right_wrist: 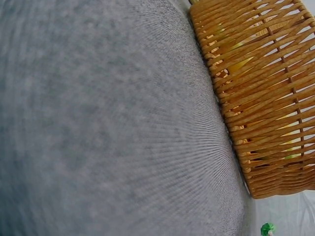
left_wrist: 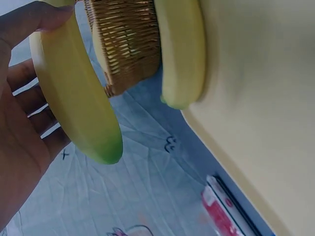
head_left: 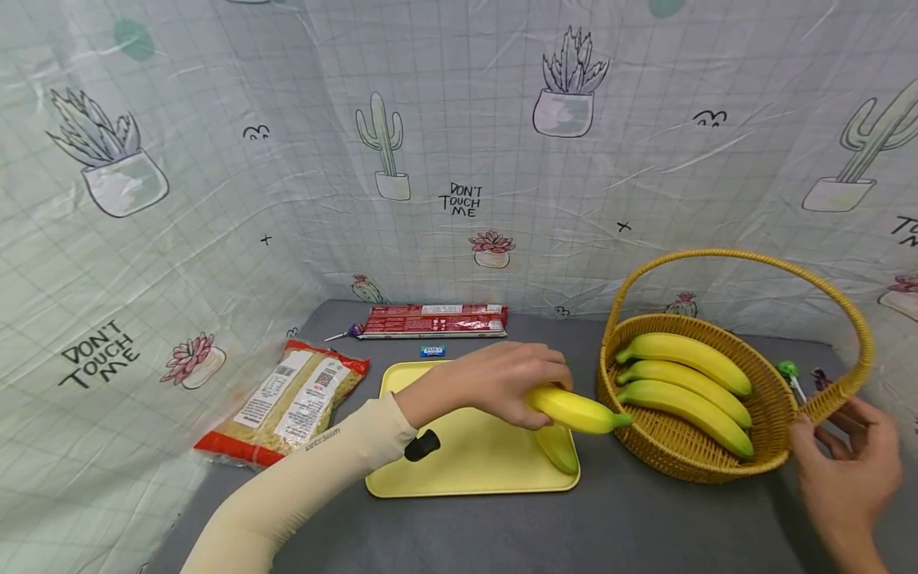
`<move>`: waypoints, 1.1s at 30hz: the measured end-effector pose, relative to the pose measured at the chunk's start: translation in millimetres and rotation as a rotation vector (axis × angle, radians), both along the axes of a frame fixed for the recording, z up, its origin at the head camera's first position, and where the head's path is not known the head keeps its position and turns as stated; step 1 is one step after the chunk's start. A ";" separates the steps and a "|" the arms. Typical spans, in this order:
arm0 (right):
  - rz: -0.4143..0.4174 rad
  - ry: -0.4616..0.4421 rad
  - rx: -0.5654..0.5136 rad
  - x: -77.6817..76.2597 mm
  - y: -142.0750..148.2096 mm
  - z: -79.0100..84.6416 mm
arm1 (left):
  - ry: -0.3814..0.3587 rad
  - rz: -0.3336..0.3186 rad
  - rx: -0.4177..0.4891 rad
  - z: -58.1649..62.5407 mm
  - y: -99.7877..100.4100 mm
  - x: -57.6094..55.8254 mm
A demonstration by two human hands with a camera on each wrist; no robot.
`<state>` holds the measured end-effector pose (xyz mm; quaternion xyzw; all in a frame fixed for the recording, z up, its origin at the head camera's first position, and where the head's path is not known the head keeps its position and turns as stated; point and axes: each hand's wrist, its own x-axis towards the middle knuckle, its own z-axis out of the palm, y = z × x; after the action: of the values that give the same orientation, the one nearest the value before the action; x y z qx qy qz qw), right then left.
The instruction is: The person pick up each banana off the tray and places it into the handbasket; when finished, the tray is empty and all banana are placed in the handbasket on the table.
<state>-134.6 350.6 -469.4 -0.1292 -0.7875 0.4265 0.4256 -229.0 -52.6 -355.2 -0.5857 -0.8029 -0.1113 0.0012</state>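
Observation:
My left hand (head_left: 512, 381) holds a yellow banana (head_left: 577, 410) above the right side of the yellow tray (head_left: 459, 488), its stem end pointing at the basket. In the left wrist view the thumb lies across the held banana (left_wrist: 78, 93), with the fingers behind it. Another banana (head_left: 558, 450) lies on the tray's right edge, partly hidden beneath the held one. Several bananas, the front one (head_left: 684, 414) among them, rest side by side in the wicker basket (head_left: 688, 470). At the basket's right side, my right hand (head_left: 849, 462) grips the base of its handle (head_left: 857, 335).
Left of the tray lies a red-edged bag of pasta (head_left: 287, 406). Behind it are a red packet (head_left: 433, 321), a purple lollipop (head_left: 355, 330) and a small blue candy (head_left: 433, 351). A green lollipop (head_left: 787, 369) sits right of the basket. Patterned cloth hangs behind.

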 end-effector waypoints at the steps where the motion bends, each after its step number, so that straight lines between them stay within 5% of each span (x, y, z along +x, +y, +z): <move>1: 0.000 0.001 0.000 0.0 0.0 -0.1 | 0.006 0.000 -0.010 2.4 5.2 -0.4; 9: 0.014 0.030 0.017 3.3 1.5 5.4 | 0.017 -0.038 -0.085 17.9 54.4 -5.8; 19: 0.014 0.005 0.010 1.5 -0.3 3.0 | 0.015 -0.107 -0.147 26.4 110.6 0.5; 33: 0.011 -0.008 0.004 0.8 -1.2 5.8 | 0.023 -0.069 -0.390 14.2 180.6 -19.8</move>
<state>-133.8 349.4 -463.6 -0.1259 -0.7907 0.4267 0.4205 -248.8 128.0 -341.0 -0.6030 -0.7888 0.0531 -0.1072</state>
